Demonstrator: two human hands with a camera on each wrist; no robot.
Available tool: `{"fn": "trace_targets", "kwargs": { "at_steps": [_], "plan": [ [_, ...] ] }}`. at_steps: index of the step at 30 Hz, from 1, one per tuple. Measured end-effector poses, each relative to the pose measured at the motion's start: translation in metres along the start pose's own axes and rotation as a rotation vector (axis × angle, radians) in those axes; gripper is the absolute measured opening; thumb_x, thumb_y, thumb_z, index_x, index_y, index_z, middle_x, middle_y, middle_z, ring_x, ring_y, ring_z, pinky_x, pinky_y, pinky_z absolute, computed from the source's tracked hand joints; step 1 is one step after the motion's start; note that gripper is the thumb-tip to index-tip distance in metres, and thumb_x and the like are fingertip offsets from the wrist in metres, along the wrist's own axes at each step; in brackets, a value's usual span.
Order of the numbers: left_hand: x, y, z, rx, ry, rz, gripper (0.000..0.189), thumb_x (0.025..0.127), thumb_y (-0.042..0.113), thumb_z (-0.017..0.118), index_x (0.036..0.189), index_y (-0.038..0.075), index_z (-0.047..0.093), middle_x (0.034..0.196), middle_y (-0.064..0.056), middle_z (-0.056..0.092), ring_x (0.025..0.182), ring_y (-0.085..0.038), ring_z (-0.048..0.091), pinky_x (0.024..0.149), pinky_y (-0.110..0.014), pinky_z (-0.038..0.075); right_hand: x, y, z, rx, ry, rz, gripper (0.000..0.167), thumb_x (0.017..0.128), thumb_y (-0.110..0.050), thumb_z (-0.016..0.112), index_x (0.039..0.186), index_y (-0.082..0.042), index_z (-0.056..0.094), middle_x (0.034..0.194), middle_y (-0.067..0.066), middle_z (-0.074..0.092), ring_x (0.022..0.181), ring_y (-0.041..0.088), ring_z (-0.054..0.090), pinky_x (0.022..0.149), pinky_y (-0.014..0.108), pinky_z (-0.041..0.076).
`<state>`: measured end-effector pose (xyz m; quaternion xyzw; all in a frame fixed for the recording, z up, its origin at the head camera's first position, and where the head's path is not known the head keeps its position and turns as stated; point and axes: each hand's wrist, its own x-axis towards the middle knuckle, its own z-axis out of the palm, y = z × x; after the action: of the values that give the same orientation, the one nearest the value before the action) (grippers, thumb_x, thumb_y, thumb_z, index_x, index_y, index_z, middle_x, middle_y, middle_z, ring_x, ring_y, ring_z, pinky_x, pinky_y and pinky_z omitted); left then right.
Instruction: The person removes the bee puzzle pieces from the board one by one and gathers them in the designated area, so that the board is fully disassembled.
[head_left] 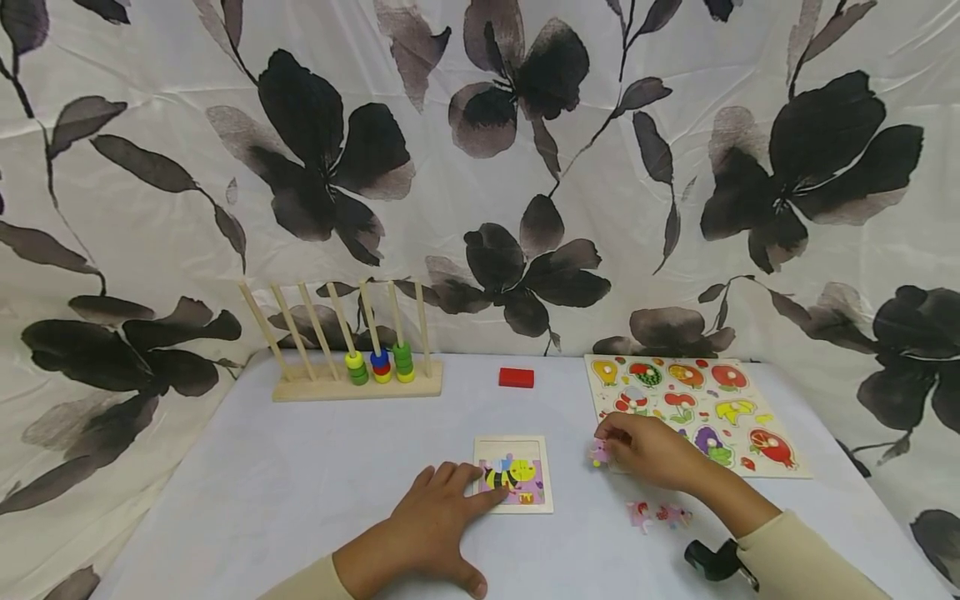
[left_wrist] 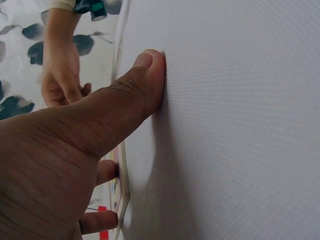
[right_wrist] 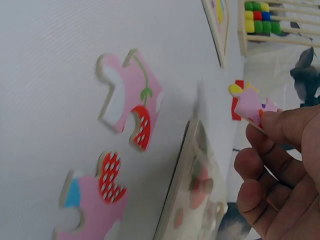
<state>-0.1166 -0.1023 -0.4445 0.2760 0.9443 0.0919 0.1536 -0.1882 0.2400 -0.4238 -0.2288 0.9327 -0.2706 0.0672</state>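
A small wooden puzzle tray (head_left: 548,492) with a bee picture (head_left: 522,471) in it lies at mid-table. My left hand (head_left: 438,521) rests over its left side, fingers extended onto the picture and thumb (left_wrist: 150,75) spread out on the tablecloth. Between thumb and forefinger my right hand (head_left: 652,450) pinches a pink puzzle piece (right_wrist: 247,105) with a yellow knob, held up beside the fruit board's near left corner. Below that hand lie two loose pieces: a pink piece with a green stem (right_wrist: 150,87) and a pink piece with a dotted red part (right_wrist: 97,200).
The fruit puzzle board (head_left: 791,473) lies at the right, partly under my right forearm. A red block (head_left: 517,378) lies farther back. At the back left stands a wooden bead stacker (head_left: 307,392) with upright pegs and coloured beads. Floral cloth (head_left: 420,225) hangs behind the table.
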Motion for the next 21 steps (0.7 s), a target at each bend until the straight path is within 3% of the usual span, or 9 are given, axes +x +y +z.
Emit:
{"fn": "trace_targets", "kwargs": {
  "at_steps": [10,21],
  "plan": [
    [0.0,0.0,0.001,0.014,-0.004,-0.001,0.11,0.054,0.082,0.081,0.152,0.05,0.043,0.151,-0.002,0.041,0.133,-0.029,0.038,0.11,-0.065,0.031,-0.026,0.016,-0.018,0.066,-0.013,0.043,0.009,0.097,-0.013,0.07,0.105,-0.017,0.071,0.089,-0.011,0.064,0.084,0.011,0.057,0.071,0.026,0.051],
    [0.0,-0.002,0.002,0.012,-0.003,-0.006,0.11,0.054,0.082,0.081,0.152,0.05,0.042,0.15,-0.001,0.041,0.134,-0.028,0.037,0.111,-0.064,0.03,-0.05,0.036,-0.034,0.055,0.015,0.082,0.005,0.095,-0.017,0.074,0.099,-0.019,0.07,0.086,-0.012,0.064,0.082,0.008,0.059,0.071,0.026,0.051]
  ]
}}
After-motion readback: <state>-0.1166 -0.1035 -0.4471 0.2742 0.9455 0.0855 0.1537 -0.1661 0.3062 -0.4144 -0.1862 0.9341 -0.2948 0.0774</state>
